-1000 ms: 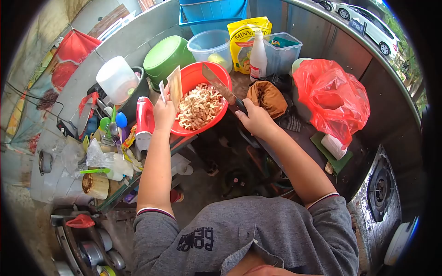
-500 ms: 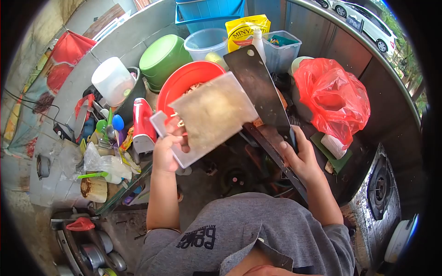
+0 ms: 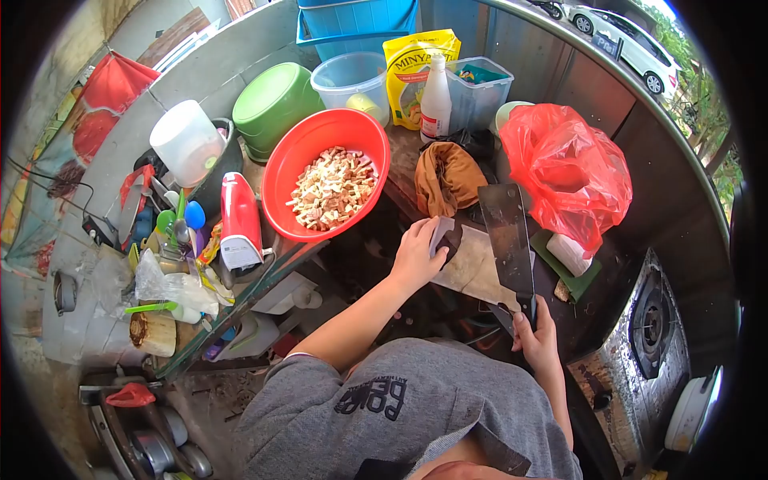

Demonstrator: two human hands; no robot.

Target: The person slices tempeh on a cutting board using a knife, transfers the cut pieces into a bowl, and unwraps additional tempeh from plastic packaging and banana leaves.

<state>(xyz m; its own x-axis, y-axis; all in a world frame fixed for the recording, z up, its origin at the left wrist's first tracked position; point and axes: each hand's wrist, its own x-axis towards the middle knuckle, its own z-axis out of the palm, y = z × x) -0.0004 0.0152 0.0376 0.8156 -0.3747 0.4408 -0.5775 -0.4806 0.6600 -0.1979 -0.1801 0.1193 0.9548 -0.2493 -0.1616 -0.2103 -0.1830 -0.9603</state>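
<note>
My right hand (image 3: 534, 330) is closed round the handle of a cleaver (image 3: 506, 240), its broad dark blade pointing away from me over the cutting board. Beneath the blade lies the pale, stained cutting board (image 3: 466, 274), on the dark table. At its left end, my left hand (image 3: 418, 254) has its fingers curled against a small dark block (image 3: 448, 238) with a greyish side; its kind is unclear. Just beyond the board sits a crumpled brown cloth (image 3: 446, 178). To the left, a red basin (image 3: 276, 188) holds many small chopped pale-brown pieces.
A red plastic bag (image 3: 568, 168) covers something at the right, near a gas stove (image 3: 656, 320). A white bottle (image 3: 436, 100), yellow pouch (image 3: 400, 72) and green tub (image 3: 276, 108) stand behind. Utensils and a red hand mixer (image 3: 240, 216) crowd the left.
The cutting board, held up in my left hand before, now lies on the table. My left hand has moved right to the dark block. The cleaver has come lower, over the board.
</note>
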